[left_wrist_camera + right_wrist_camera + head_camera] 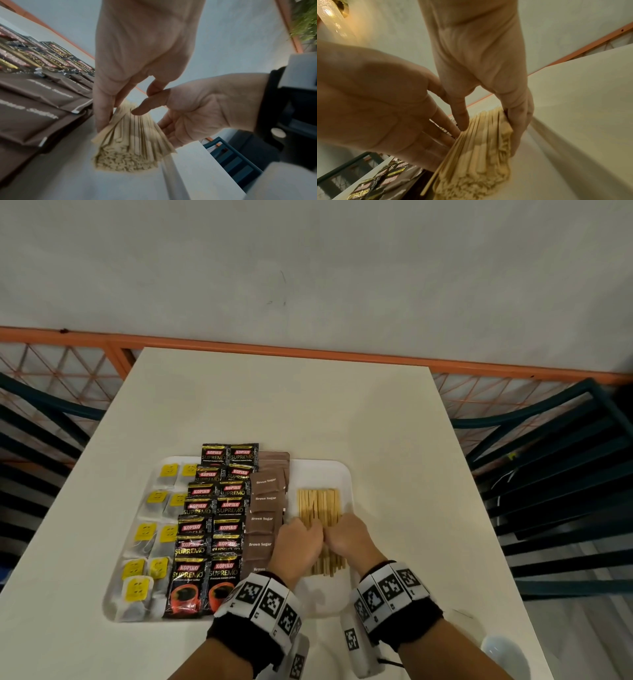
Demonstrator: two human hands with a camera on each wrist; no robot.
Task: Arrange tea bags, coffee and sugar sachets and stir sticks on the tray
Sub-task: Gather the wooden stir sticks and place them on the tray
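A white table (pixel 260 405) carries a white tray (pixel 322 474); a white object (pixel 500 648) sits at its near right corner.

One tray (pixel 342 474) — fourteen coffee sachets (pixel 227 510), some nine tea bags (pixel 150 537), stir sticks (pixel 320 506) uncountable — two hands.

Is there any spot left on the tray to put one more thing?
Yes. The tray is bare beyond the stir sticks, right of the brown sugar sachets, and at its near right corner. The left side is crowded with tea bags and coffee sachets.
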